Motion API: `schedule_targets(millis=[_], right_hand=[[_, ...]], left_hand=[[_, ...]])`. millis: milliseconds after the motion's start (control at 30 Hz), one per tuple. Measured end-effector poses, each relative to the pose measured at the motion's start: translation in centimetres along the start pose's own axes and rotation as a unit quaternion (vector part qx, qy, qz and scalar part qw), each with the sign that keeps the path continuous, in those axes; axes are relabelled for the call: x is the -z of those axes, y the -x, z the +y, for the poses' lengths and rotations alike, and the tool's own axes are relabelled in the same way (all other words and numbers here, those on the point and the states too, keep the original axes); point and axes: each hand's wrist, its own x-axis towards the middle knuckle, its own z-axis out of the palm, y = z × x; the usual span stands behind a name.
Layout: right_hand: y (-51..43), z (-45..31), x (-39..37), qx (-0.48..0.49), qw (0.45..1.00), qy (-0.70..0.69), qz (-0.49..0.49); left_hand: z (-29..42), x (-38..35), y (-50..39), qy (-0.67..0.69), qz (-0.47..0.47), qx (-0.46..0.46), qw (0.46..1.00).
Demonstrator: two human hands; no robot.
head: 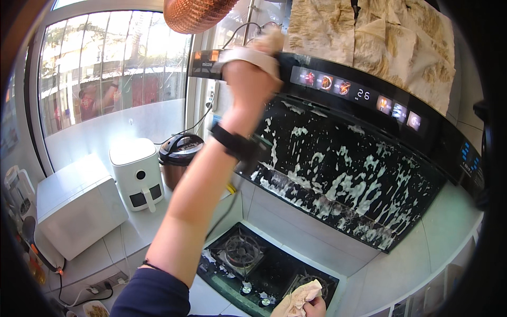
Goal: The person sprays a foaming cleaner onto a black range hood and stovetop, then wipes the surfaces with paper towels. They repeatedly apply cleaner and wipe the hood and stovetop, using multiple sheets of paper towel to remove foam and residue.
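My left hand [250,81], blurred and raised on an outstretched arm, is shut on a pale cloth [253,57]. It is at the left end of the black range hood's front strip [332,83], which has lit picture icons. Low in the view, my right hand [315,307] grips a crumpled, stained cloth [303,295] above the right side of the gas hob [273,263]. White foam streaks the hood's black glass panel [336,166], and patches of foam lie on the hob near its knobs.
Stained beige sheets [404,47] cover the hood's top, beside a copper-coloured flexible duct [198,16]. Left of my arm stand a pressure cooker [176,166], a white air fryer [136,174] and a white box-shaped appliance [79,210]. Plugged-in cords [97,289] run along the counter front.
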Motion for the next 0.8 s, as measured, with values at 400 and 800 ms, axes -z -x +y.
schedule_targets(millis=[400, 800], right_hand=[[1.7, -1.6, 0.9, 0.082, 0.996, -0.033, 0.010], [0.7, -2.0, -0.8, 0.051, 0.998, -0.025, -0.035]], left_hand=[[-3.9, 2.5, -1.3, -0.149, -0.020, 0.166, 0.975], [-1.9, 3.2, -3.2, -0.260, -0.124, 0.177, 0.941]])
